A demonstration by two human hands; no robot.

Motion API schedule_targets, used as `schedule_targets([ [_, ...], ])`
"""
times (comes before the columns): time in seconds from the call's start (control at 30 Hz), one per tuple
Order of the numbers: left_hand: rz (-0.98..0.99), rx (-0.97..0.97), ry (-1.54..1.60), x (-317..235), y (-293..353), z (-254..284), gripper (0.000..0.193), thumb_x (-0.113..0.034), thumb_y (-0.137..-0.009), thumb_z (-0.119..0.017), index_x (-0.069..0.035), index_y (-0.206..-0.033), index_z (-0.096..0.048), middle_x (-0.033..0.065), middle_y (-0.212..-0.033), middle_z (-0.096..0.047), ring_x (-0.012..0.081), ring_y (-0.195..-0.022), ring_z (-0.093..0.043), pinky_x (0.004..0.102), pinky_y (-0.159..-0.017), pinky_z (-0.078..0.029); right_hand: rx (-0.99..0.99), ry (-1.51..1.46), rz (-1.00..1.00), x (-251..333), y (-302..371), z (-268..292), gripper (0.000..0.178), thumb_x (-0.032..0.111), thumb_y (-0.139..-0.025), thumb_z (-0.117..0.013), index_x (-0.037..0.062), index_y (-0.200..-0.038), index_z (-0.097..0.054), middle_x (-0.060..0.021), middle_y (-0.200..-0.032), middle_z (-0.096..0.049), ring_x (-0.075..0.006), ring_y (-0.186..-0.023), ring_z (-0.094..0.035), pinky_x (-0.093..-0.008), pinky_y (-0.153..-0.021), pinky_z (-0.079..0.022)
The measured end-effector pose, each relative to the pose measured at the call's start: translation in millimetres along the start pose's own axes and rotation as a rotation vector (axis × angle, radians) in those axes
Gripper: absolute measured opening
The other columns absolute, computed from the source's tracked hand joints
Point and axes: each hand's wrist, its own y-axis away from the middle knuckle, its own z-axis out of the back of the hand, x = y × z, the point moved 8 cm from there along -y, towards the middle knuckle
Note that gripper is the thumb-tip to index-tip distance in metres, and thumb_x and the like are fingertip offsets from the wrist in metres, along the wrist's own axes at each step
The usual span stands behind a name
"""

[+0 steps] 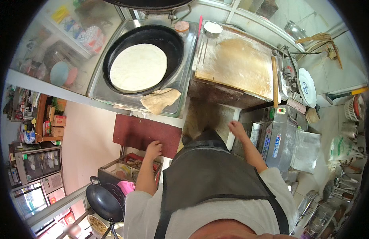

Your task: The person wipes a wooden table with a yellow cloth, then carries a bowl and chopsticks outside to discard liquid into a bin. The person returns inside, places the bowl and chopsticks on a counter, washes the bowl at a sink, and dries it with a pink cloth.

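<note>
My left hand (154,149) hangs with its fingers loosely curled over the near edge of a dark red mat or board (146,131); I see nothing in it. On the other side of my dark apron, my right hand (236,129) is closed in a loose fist, with nothing visible in it, near the machine. Farther off at the left, a large round sheet of pale dough (139,67) lies in a big black pan (174,47). A folded tan cloth (160,100) rests at the pan's near side. A floured wooden board (248,59) stands to the right.
A rolling pin (275,81) lies along the board's right edge, and a metal bowl of white powder (212,28) sits at its far corner. Right of me stands a grey machine (278,131); a white plate (307,87) leans beyond it. A black wok (106,201) is at lower left.
</note>
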Motion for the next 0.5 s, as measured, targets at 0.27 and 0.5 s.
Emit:
schedule_targets([
  [0.27, 0.333, -0.474, 0.189, 96, 71, 48, 0.013, -0.017, -0.089, -0.060, -0.008, -0.084, -0.069, 0.0012, -0.059, -0.055, 0.0133, -0.045, -0.048, 0.0327, -0.041, -0.035, 0.233, 0.056, 0.416, 220, -126, 5, 0.036, 0.036, -0.092, -0.061, 0.0009, -0.091, -0.065, -0.0195, -0.084, -0.066, -0.0347, -0.081, -0.065, -0.0410, -0.073, -0.050],
  [0.5, 0.326, -0.479, 0.230, 78, 109, -117, 0.027, -0.029, -0.087, -0.064, -0.006, -0.101, -0.071, 0.0060, -0.070, -0.063, 0.0165, -0.054, -0.055, 0.0349, -0.047, -0.043, 0.416, 0.186, 1.148, 445, -223, -46, 0.053, 0.032, -0.090, -0.065, 0.0044, -0.133, -0.052, -0.0183, -0.133, -0.058, -0.0333, -0.120, -0.059, -0.0415, -0.100, -0.047],
])
